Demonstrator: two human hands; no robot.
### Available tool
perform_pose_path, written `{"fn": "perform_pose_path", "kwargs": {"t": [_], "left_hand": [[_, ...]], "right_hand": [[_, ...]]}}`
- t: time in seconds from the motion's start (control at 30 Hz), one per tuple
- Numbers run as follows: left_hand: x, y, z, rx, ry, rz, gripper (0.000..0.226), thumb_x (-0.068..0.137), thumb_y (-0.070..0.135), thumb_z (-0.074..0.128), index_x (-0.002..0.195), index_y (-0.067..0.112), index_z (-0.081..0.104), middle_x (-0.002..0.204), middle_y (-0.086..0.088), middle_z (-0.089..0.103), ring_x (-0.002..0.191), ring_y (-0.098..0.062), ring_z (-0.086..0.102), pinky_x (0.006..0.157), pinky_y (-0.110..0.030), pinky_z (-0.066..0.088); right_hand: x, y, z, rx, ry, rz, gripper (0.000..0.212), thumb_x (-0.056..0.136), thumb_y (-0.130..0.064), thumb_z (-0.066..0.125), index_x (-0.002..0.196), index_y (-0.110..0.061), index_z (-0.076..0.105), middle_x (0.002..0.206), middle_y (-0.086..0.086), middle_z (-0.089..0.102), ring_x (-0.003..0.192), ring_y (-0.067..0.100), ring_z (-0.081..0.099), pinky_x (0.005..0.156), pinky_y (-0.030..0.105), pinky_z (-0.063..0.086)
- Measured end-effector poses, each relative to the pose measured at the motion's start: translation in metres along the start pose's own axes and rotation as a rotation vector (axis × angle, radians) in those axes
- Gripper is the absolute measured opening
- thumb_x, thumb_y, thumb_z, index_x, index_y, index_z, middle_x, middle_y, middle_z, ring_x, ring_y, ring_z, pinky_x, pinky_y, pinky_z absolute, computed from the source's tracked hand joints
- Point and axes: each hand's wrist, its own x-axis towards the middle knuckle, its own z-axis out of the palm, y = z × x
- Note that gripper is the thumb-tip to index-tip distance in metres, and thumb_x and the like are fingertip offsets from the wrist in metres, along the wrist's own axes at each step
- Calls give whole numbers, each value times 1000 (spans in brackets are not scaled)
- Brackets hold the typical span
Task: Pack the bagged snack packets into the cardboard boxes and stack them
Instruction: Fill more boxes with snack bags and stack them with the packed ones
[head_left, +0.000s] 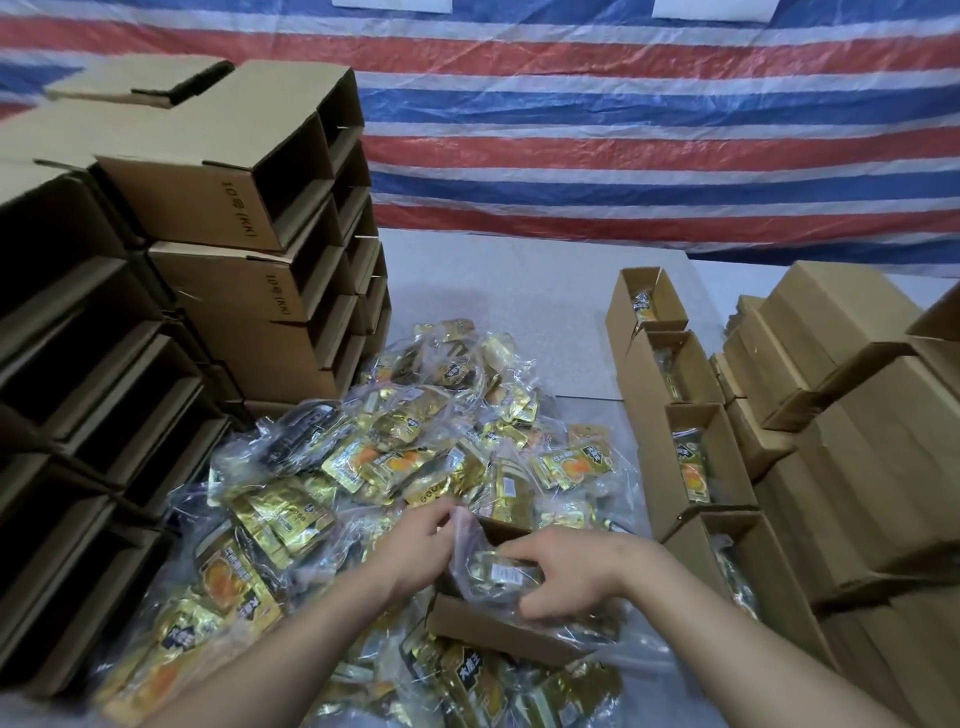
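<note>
A heap of clear bags with gold snack packets (415, 447) covers the middle of the table. An open cardboard box (493, 631) lies on the heap near me. A clear bag of packets (498, 571) sits in its opening. My left hand (421, 545) pinches the top of that bag's plastic at the box's left edge. My right hand (566, 571) lies over the bag with curled fingers pressing it down into the box.
Empty open boxes are stacked high on the left (249, 208). A row of open boxes holding bags (680, 457) runs along the right, with closed stacked boxes (857, 415) beyond. A striped tarp (623, 130) hangs behind the grey table (509, 291).
</note>
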Motion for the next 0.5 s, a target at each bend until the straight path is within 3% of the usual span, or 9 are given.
{"fn": "perform_pose_path", "kwargs": {"t": [0.1,0.2,0.3,0.4,0.5], "left_hand": [[2,-1,6,19,47,7,23,103,43,46,87,35,60,82,6,68,69,-12,63,61,-29,49],[2,-6,7,6,63,19,20,102,42,47,88,35,60,81,7,67,74,-14,63,71,-31,51],[2,-8,7,-7,65,14,21,103,41,48,88,34,61,79,5,68,74,-12,64,73,-35,53],[0,-9,11,22,72,18,19,103,42,47,91,34,61,77,6,66,71,-9,64,63,-29,51],[-3,-12,16,13,90,26,19,102,42,48,94,32,62,72,7,64,66,-11,63,58,-27,48]], "right_hand": [[19,-3,0,71,-114,63,49,81,-44,56,129,-34,53,86,-6,64,71,14,59,67,34,51],[39,-2,7,59,-161,71,43,82,-46,54,122,-29,55,102,0,65,87,22,61,82,39,50],[55,9,30,5,-81,102,53,93,-33,53,144,-33,41,129,2,61,111,26,59,97,40,48],[69,15,60,75,-32,174,69,92,-9,58,150,-38,36,136,2,58,118,27,57,101,39,47],[68,16,66,248,34,151,71,87,-19,69,150,-30,39,137,-2,58,117,17,57,102,31,46]]}}
